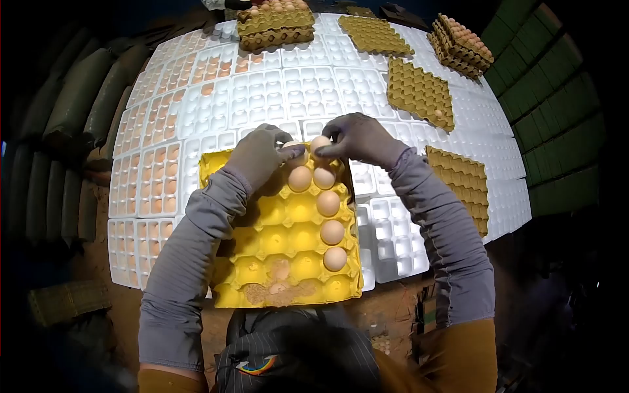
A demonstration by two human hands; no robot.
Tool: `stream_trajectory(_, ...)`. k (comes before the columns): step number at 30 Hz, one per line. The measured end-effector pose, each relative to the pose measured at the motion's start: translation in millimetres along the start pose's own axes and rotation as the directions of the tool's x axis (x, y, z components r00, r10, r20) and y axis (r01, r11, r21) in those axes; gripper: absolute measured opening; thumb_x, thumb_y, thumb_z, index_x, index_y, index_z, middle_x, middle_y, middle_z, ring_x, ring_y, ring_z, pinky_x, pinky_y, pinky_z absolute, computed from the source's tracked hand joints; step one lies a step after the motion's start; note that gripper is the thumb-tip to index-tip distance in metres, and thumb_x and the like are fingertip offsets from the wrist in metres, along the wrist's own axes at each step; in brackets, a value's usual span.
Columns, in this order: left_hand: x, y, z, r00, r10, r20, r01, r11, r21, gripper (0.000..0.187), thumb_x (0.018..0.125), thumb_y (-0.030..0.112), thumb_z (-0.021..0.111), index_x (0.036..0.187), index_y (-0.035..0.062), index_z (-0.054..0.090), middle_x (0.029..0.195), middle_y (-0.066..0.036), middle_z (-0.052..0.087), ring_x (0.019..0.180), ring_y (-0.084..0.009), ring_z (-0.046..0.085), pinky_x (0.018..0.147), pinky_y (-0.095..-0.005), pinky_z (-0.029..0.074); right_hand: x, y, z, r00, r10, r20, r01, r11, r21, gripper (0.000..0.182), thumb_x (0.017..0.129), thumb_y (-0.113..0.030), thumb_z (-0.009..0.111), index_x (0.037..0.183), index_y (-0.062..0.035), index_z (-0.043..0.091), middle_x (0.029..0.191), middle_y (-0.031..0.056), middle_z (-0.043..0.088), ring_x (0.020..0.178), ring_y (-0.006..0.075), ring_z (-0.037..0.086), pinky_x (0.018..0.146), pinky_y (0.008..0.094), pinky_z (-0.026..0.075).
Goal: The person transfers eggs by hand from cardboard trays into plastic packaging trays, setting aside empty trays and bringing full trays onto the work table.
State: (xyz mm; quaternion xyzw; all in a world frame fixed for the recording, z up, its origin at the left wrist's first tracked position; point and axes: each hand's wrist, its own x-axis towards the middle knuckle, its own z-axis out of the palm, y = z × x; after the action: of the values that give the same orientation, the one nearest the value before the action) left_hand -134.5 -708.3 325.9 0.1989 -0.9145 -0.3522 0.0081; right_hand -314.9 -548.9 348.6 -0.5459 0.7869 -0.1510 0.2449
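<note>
A yellow egg tray (288, 239) lies in front of my body, with a column of brown eggs (329, 204) along its right side. My left hand (263, 156), in a grey glove, is closed with thumb and fingers around an egg (298, 160) at the tray's far end. Right beside it, my gloved right hand (362, 139) pinches another egg (320, 143). Just below the hands sit two more eggs, one of them a light brown egg (300, 178). Brown stains mark the near cups of the tray. The left fingertips are partly hidden.
White plastic egg trays (255, 95) cover the table; those on the left hold eggs (160, 173). Stacked pulp trays with eggs stand at the back (275, 29) and far right (460, 46). Pulp trays (419, 92) lie on the right. Dark sacks (78, 92) line the left.
</note>
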Motion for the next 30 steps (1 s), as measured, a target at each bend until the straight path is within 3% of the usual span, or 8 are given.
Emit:
stream_trajectory(3,-8.1,3.4,7.7,0.992,0.105,-0.065,-0.093,0.982,0.163,0.047,0.089,0.040,0.071,0.119,0.0038,0.068,0.113,-0.018,0.067,0.105,-0.0347,0.065,0.093,-0.0402,0.051,-18.3,25.9,-6.1,1.000,0.003,-0.017,0.014,0.443,0.896,0.046,0.083,-0.032,0.073,0.119,-0.0044,0.066,0.116,0.0077,0.064,0.100,0.0185,0.065,0.085,0.0317,0.056)
stream_trajectory(5,-9.6,7.5,2.9,0.994,0.091,-0.068,-0.075,0.976,0.205,0.039,0.090,0.026,0.072,0.120,0.0021,0.066,0.113,-0.017,0.068,0.101,-0.0288,0.067,0.093,-0.0355,0.052,-30.2,24.1,-14.5,0.987,-0.159,0.017,0.063,0.484,0.873,0.042,0.086,-0.027,0.070,0.121,-0.0067,0.063,0.126,0.0046,0.057,0.107,0.0207,0.062,0.092,0.0322,0.055)
stream_trajectory(9,-20.5,8.8,-18.8,0.990,-0.107,0.091,0.138,0.615,-0.776,0.030,0.095,0.021,0.064,0.120,0.0051,0.065,0.112,-0.006,0.066,0.096,-0.0184,0.065,0.089,-0.0300,0.054,-35.2,-3.5,18.3,0.983,-0.184,-0.016,0.170,0.935,-0.310,0.034,0.083,-0.034,0.076,0.107,-0.0117,0.068,0.131,0.0133,0.054,0.117,0.0293,0.061,0.096,0.0396,0.052)
stream_trajectory(12,-22.4,8.2,-7.8,0.967,0.238,-0.096,-0.248,0.961,-0.125,0.032,0.092,0.017,0.065,0.122,0.0080,0.066,0.118,-0.014,0.063,0.104,-0.0223,0.065,0.096,-0.0339,0.053,-35.1,-6.7,26.4,0.978,-0.208,0.003,0.193,0.902,-0.387,0.033,0.080,-0.038,0.077,0.094,-0.0089,0.068,0.134,0.0134,0.052,0.104,0.0333,0.065,0.091,0.0435,0.054)
stream_trajectory(17,-37.6,60.6,18.5,1.000,0.024,0.008,-0.024,0.819,0.573,0.028,0.080,0.026,0.078,0.104,0.0131,0.072,0.128,-0.013,0.055,0.108,-0.0345,0.061,0.092,-0.0416,0.055,-46.3,12.9,32.1,0.962,-0.233,-0.143,0.200,0.956,-0.214,0.035,0.082,-0.037,0.078,0.103,-0.0096,0.073,0.140,0.0138,0.050,0.103,0.0302,0.067,0.088,0.0397,0.055)
stream_trajectory(21,-35.0,51.3,18.7,0.999,0.038,0.021,-0.043,0.756,0.653,0.022,0.078,0.024,0.077,0.097,0.0123,0.073,0.123,-0.010,0.057,0.100,-0.0318,0.061,0.086,-0.0432,0.055,-69.0,11.1,16.8,0.993,0.069,-0.098,0.036,0.610,0.792,0.051,0.090,-0.033,0.074,0.126,0.0014,0.064,0.116,0.0082,0.064,0.097,0.0179,0.066,0.082,0.0295,0.055)
stream_trajectory(25,-50.5,-4.8,-10.4,0.982,0.177,-0.065,-0.179,0.983,-0.027,0.054,0.087,0.041,0.077,0.129,0.0091,0.066,0.128,-0.016,0.062,0.110,-0.0274,0.065,0.092,-0.0363,0.054,-94.0,1.4,30.6,0.988,0.153,0.002,-0.038,0.234,0.972,0.052,0.099,-0.037,0.062,0.133,0.0019,0.057,0.109,0.0096,0.066,0.095,0.0169,0.066,0.083,0.0306,0.055)
stream_trajectory(30,-163.5,-91.3,-108.6,0.985,-0.169,-0.033,0.110,0.768,-0.631,0.067,0.091,0.053,0.071,0.133,0.0015,0.061,0.106,-0.007,0.069,0.088,-0.0110,0.063,0.076,-0.0272,0.054,-87.0,-83.7,31.6,0.994,0.104,-0.028,-0.024,0.469,0.883,0.052,0.092,-0.034,0.069,0.126,0.0044,0.062,0.131,0.0129,0.059,0.101,0.0189,0.066,0.083,0.0293,0.056)
